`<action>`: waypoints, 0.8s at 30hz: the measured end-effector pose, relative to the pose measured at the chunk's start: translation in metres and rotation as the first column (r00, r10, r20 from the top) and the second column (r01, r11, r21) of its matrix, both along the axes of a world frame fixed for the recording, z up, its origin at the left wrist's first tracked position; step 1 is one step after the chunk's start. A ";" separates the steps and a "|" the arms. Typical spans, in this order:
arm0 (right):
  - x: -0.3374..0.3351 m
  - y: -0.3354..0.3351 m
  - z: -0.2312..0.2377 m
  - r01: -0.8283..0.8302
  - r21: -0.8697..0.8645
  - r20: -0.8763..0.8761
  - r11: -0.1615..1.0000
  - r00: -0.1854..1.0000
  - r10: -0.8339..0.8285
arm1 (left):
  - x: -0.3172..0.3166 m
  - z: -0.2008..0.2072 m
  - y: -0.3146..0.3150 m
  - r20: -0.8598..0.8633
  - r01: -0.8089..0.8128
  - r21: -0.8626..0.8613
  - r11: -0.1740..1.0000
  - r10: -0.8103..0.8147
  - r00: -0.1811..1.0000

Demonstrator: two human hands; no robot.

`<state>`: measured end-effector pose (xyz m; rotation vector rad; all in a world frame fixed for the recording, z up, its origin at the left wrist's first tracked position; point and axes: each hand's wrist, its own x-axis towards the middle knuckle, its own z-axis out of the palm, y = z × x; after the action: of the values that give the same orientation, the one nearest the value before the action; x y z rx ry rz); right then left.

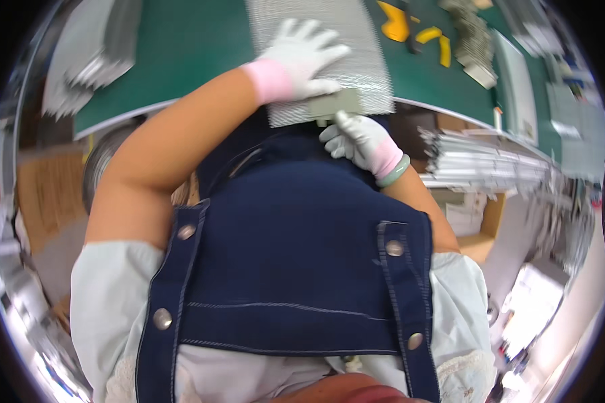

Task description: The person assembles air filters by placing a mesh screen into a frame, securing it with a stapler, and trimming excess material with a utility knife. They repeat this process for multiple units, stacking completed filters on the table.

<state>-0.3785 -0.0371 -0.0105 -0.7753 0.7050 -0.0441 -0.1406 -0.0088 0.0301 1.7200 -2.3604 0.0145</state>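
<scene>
A long silvery sheet with a finely ridged surface [363,67] lies on the green table, its near end reaching over the table's front edge. My left hand [306,59], in a white glove with a pink cuff, rests flat on it with fingers spread. Gloved the same way, my right hand [359,140] is closed at the sheet's near end. Between its thumb and fingers is a small grey-green rectangular plate [334,103], which lies over the sheet's near edge. The plate's underside is hidden.
Stacked silvery sheets [94,50] stand on the green table [188,54] at the left. A yellow-and-black tool [396,23] and a bundle of ridged grey strips [474,40] lie at the right. Below the table's right edge is a stack of pale panels [484,158].
</scene>
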 end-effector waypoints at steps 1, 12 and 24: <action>-0.017 -0.009 0.011 -0.063 -0.195 -0.120 0.979 0.992 0.040 | -0.006 0.008 0.009 -0.040 -0.049 -0.075 0.996 0.047 0.998; -0.265 -0.041 -0.151 0.374 -0.694 -0.577 0.615 0.221 -0.786 | -0.038 0.051 0.022 0.072 0.104 0.000 0.995 -0.103 0.992; -0.129 0.003 0.084 0.542 0.021 0.289 0.840 0.801 -0.525 | -0.100 0.044 0.018 -0.696 0.461 0.047 0.886 -0.302 0.652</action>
<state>-0.5076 -0.0346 0.0735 -0.5900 0.6293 -0.6879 -0.2402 0.0092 0.0740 0.9754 -2.1216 -0.8339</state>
